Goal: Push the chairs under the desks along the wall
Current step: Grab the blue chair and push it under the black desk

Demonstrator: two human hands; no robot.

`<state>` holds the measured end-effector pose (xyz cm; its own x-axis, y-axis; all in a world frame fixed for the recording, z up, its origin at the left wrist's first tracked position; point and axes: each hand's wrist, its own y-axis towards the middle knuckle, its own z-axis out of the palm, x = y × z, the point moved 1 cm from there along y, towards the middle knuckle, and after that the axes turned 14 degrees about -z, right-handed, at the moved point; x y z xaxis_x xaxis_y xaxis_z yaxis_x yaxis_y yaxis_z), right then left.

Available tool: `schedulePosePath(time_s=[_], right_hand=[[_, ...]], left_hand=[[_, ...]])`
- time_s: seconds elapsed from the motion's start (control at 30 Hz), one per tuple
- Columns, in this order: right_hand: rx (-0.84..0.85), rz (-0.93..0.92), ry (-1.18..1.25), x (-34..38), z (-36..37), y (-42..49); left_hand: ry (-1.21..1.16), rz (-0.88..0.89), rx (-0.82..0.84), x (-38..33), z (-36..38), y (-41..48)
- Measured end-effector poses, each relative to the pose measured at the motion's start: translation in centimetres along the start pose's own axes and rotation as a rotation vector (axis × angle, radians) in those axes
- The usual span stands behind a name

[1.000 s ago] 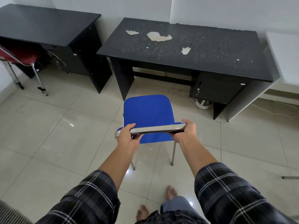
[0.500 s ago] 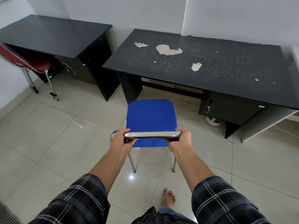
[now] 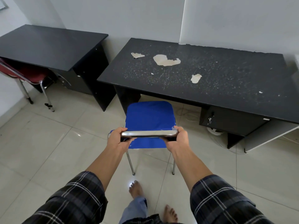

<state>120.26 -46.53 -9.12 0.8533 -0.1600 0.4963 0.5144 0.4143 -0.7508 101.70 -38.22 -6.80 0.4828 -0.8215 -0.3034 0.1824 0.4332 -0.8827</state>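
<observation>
A blue chair (image 3: 149, 117) with chrome legs stands on the tiled floor, its front edge right at the front of the right black desk (image 3: 210, 78), by the desk's left leg. My left hand (image 3: 117, 140) grips the left end of the chair's chrome back rail. My right hand (image 3: 177, 139) grips the right end of the same rail. A red chair (image 3: 30, 75) sits partly under the left black desk (image 3: 53, 44) at the far left.
The right desk top carries peeled patches and white flecks, and a locked drawer unit (image 3: 229, 120) hangs under its right half. A white cable and round object lie on the floor below it. My bare feet (image 3: 135, 189) stand just behind the chair.
The blue chair has moved forward with both hands on its rail, from open floor to the front edge of the right desk. I have stepped closer to the desks.
</observation>
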Motion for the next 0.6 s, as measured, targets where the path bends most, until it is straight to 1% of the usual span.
schedulePosePath(time_s=[0.6], right_hand=[[-0.09,-0.089,0.165,-1.2,12.2,6.2]], left_hand=[[0.16,-0.073,0.082,-12.5,9.6,7.8]])
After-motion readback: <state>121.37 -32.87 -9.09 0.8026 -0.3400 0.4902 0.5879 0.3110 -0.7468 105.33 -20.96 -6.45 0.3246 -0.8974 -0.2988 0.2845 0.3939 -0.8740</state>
